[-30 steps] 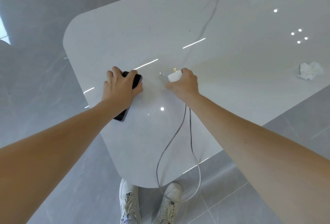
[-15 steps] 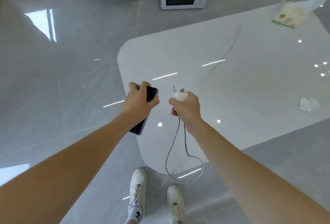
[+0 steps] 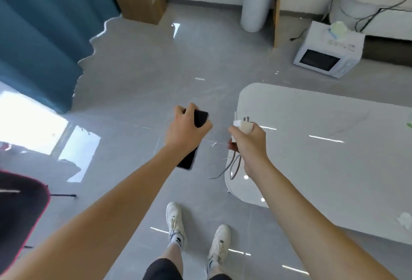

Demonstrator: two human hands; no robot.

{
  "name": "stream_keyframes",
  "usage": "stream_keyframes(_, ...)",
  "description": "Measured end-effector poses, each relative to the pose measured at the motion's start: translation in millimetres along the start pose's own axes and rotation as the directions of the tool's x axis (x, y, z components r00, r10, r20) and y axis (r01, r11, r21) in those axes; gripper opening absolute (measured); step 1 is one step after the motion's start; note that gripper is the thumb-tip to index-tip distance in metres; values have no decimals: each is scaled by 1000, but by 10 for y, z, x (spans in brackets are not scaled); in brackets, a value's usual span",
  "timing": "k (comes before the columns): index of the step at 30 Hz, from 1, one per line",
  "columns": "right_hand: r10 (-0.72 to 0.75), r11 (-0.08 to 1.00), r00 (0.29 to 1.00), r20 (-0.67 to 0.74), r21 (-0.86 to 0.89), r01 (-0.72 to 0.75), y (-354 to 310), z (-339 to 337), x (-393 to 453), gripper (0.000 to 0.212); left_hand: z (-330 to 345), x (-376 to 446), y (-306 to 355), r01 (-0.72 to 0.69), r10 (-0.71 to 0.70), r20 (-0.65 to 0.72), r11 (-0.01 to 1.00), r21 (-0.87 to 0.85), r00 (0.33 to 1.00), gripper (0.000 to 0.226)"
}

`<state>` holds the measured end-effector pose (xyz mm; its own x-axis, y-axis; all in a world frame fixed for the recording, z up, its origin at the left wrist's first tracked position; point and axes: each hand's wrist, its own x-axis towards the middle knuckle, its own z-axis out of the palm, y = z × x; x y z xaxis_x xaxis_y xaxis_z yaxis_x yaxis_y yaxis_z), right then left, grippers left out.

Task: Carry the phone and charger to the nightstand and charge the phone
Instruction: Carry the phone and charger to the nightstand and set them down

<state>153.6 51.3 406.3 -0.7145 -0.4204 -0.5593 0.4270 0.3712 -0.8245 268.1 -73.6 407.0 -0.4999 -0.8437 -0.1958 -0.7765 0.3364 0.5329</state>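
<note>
Progress: early, pickup done | L hand closed round phone, held over floor | R hand gripping charger, cable dangling beside table | left: carry, plug in; nightstand not in view

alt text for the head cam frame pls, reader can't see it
A person stands on grey tile, left hand gripping a dark phone, right hand holding a white charger whose cable loops below. A white table lies to the right; a microwave, potted plant and teal curtain sit beyond.
</note>
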Motion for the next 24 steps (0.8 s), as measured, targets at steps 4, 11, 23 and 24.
stream_keyframes(4,-64,989,982,177,-118,86,-208,726,-633,26,-874,-445,-453,111,-111,-135,994,-7,985,42)
stream_keyframes(11,-67,934,866,495,-274,228,-208,2126,-1888,18,-2187,-1499,-1783,311,-328,-379,944,-108,865,40)
stream_keyframes(23,26,725,529,848,-380,574,1025,4700,-4739,27,-3688,-4054,-4531,590,-657,-601,728,-349,455,41)
stream_keyframes(24,35,702,491,871,-371,608,1158,4874,-4980,29,-3750,-4262,-4720,615,-690,-598,692,-378,409,41)
